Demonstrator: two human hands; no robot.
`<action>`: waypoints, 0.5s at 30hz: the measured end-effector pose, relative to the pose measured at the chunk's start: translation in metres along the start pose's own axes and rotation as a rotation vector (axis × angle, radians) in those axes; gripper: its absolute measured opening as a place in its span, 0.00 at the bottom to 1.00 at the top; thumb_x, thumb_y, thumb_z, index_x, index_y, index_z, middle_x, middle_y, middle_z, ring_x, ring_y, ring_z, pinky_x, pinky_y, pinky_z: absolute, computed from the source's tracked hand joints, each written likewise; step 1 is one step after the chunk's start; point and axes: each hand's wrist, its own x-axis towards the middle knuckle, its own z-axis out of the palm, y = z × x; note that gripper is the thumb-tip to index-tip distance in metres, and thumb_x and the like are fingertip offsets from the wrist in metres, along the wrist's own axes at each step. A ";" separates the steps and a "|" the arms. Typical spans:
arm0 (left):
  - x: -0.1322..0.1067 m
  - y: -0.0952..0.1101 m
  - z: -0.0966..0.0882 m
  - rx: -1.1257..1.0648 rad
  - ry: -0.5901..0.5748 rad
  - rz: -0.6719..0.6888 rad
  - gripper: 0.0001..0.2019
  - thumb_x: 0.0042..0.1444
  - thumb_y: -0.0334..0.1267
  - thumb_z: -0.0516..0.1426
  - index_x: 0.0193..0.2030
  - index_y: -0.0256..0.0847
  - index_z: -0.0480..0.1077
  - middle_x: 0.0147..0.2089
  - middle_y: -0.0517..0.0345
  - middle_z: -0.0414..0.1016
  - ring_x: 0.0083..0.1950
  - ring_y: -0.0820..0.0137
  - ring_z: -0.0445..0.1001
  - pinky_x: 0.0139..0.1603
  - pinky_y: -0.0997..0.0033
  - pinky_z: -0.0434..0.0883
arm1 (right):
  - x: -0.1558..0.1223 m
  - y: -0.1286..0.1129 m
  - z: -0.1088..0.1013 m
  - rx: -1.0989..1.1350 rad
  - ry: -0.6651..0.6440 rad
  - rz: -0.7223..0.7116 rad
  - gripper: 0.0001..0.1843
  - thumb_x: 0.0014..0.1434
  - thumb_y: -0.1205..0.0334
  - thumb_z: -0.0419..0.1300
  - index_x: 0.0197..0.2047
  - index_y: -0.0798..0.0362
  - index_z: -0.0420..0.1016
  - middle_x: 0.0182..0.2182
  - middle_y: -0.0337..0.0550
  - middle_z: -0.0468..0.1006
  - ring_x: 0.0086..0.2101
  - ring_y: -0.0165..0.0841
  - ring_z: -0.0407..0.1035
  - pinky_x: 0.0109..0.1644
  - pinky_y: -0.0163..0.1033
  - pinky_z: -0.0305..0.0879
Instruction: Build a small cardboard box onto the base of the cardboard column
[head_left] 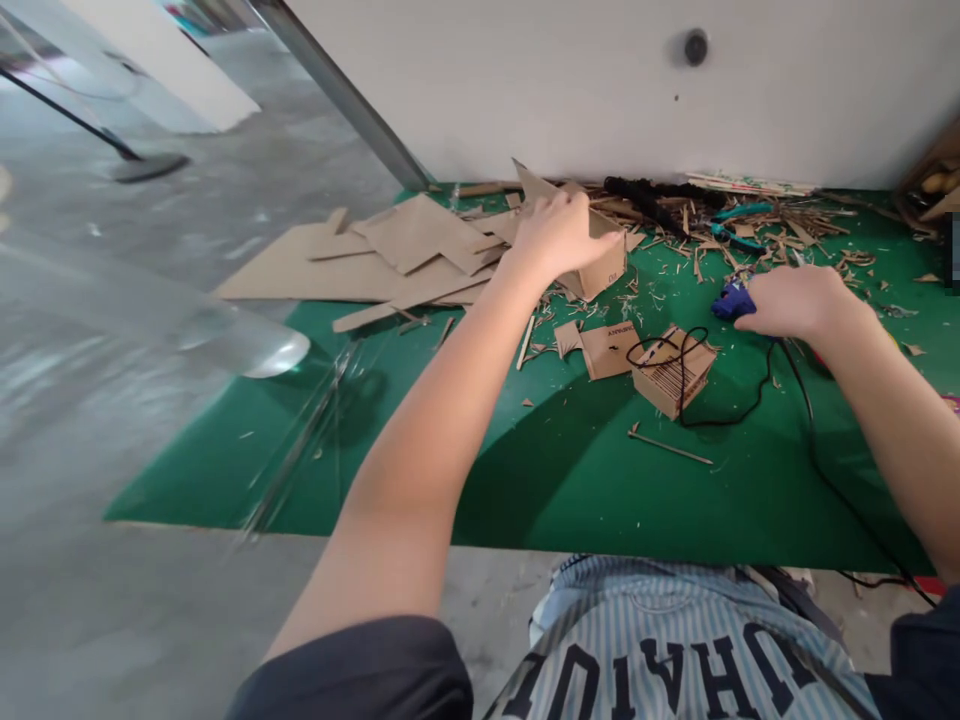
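My left hand [559, 235] is at the back of the green table, its fingers curled over an open cardboard box [606, 265] and its thumb stretched across it. The hand hides part of the box. To the right, my right hand [802, 300] is closed around a blue glue gun [733, 300], whose body is mostly covered. A black cable [806, 395] runs from near it to the table's front edge. Between the hands lie a small block of corrugated cardboard [673, 372] with a cable loop over it, and a flat cardboard piece [609, 350].
Large cardboard sheets [424, 235] are stacked at the back left. Scraps litter the back, around teal-handled pliers [739, 235] and a black tool [645, 200]. A thin metal rod [671, 446] lies in front. A clear plastic roll [255, 340] juts over the left side.
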 end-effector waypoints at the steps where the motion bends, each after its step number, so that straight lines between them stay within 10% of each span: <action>1: -0.007 -0.002 0.001 -0.018 -0.015 -0.026 0.33 0.64 0.60 0.54 0.64 0.33 0.67 0.63 0.36 0.72 0.65 0.46 0.70 0.63 0.48 0.70 | 0.005 -0.001 0.005 -0.011 -0.023 0.007 0.25 0.62 0.48 0.60 0.55 0.55 0.79 0.53 0.61 0.80 0.50 0.56 0.75 0.43 0.51 0.69; 15: -0.030 0.026 0.025 0.095 -0.074 0.127 0.15 0.66 0.29 0.50 0.54 0.30 0.72 0.48 0.36 0.80 0.51 0.50 0.81 0.46 0.58 0.77 | 0.027 0.029 0.011 0.208 0.388 0.185 0.22 0.64 0.67 0.55 0.61 0.64 0.70 0.52 0.71 0.77 0.51 0.57 0.75 0.49 0.53 0.69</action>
